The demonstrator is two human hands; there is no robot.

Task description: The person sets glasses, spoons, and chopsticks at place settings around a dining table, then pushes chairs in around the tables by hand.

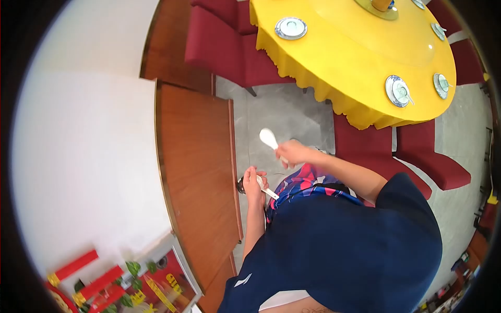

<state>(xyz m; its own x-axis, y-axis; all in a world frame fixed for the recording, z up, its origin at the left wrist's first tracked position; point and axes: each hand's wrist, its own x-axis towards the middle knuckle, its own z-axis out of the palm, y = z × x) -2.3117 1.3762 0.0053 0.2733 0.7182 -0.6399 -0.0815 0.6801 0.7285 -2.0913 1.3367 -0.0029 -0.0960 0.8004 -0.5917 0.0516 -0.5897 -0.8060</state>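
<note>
White spoons (268, 137) are held well apart from the yellow-covered surface (334, 57). The right hand (293, 153) has its fingers closed round one, bowl exposed; the left hand (253, 184) curls its fingers round another, handle end protruding.

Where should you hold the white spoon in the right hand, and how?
I'd take the white spoon by its narrow handle, coming from the picture's right, as the right hand does. Its wide, rounded bowl points to the upper left, so gripping behind it should leave that end untouched.
</note>
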